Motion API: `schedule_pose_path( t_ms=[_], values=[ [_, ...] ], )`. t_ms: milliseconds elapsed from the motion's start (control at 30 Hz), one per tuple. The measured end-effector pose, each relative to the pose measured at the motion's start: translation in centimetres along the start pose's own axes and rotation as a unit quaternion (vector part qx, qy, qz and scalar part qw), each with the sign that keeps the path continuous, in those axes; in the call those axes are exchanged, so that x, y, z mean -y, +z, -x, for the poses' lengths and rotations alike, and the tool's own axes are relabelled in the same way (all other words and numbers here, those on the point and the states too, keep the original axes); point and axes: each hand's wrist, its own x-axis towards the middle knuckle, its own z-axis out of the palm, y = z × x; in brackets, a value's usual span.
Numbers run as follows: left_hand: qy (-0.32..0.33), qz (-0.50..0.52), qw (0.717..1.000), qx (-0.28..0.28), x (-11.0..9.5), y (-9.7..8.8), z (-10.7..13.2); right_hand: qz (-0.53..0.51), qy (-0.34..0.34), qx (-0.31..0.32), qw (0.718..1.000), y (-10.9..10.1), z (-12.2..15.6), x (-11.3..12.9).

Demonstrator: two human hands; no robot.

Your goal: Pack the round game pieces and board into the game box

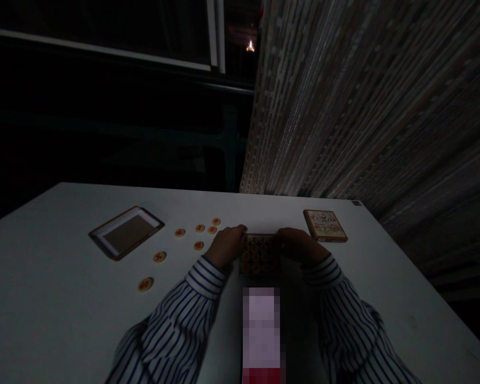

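A small box of Chinese chess pieces (260, 255) is in front of me, its round wooden discs packed in rows. My left hand (226, 246) grips the box's left side, fingers at its far corner. On the opposite side, my right hand (302, 245) is closed around the right edge; shadow hides most of its fingers. Left of my left hand, several loose chess pieces with red characters lie scattered, among them a near piece (145, 284) and a piece (199, 246) close to my wrist.
A shallow open box part (100, 242) with a brown rim lies at the left of the white table (64, 298). At the right sits a flat printed box (326, 225). A string curtain (304, 106) hangs behind the far edge. The room is dim.
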Motion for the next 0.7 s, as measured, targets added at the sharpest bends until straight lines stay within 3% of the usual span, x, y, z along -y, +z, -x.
schedule_pose_path(
  t_ms=[167,700],
  values=[
    [-0.003,-0.005,1.0,-0.003,0.0,0.0,0.0,0.0,-0.002,0.011,1.0,0.0,0.0,-0.1],
    [0.004,0.027,1.0,-0.007,0.2,0.0,0.0,-0.01,0.009,-0.035,0.999,1.1,-0.4,-1.2]
  ],
)
